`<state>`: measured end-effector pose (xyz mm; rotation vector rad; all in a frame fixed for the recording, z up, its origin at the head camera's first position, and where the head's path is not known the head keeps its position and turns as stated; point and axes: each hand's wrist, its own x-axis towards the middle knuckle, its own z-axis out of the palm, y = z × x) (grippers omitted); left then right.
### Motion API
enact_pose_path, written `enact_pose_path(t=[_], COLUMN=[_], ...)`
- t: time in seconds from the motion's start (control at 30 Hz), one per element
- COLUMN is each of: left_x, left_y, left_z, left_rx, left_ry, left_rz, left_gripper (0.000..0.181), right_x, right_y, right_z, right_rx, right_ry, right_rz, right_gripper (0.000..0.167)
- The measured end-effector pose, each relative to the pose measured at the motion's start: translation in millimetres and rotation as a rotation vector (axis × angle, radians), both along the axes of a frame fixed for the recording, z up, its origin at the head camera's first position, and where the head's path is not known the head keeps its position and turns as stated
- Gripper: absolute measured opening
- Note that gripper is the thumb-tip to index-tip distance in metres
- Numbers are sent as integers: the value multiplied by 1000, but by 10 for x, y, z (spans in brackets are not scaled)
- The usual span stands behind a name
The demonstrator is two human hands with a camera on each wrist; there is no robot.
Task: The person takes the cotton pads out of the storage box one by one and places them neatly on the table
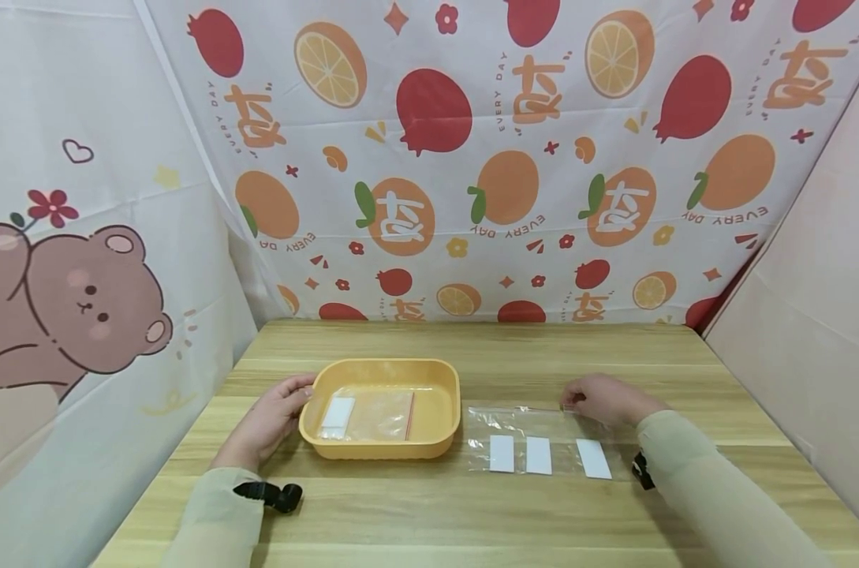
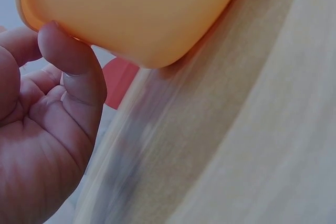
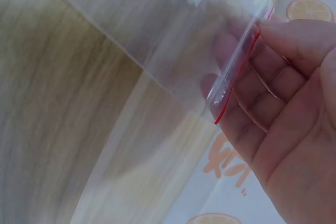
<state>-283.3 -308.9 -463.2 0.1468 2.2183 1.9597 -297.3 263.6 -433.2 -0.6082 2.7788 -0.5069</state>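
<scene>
My left hand [image 1: 271,412] grips the left wall of a yellow plastic tray [image 1: 381,450], its thumb at the rim in the left wrist view. Inside the tray lies a clear zip bag [image 1: 382,414] with a red strip along its right end and a white card [image 1: 340,412] at its left. To the right of the tray, clear plastic bagging [image 1: 482,418] shows white cards [image 1: 539,456] in a row; how many bags overlap there I cannot tell. My right hand [image 1: 606,398] pinches the red-lined zip edge of a clear bag [image 3: 173,51] between thumb and fingers.
A wood-grain table [image 1: 401,521] carries everything. Behind it hangs a fruit-print cloth [image 1: 464,189], with a bear-print cloth [image 1: 102,292] on the left and a pale cloth [image 1: 819,260] on the right. Each wrist wears a black strap.
</scene>
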Motion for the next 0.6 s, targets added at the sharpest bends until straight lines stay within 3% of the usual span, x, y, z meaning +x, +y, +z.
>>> enact_pose_path(t=[0.6], left_x=[-10], left_y=[-1], left_z=[-3], left_rx=[0], left_ry=[-2], left_rz=[-1], left_gripper=[52], right_x=[-36], right_y=[-100], right_z=[58], right_rx=[-92], right_ry=[26], right_rz=[-37], right_gripper=[23])
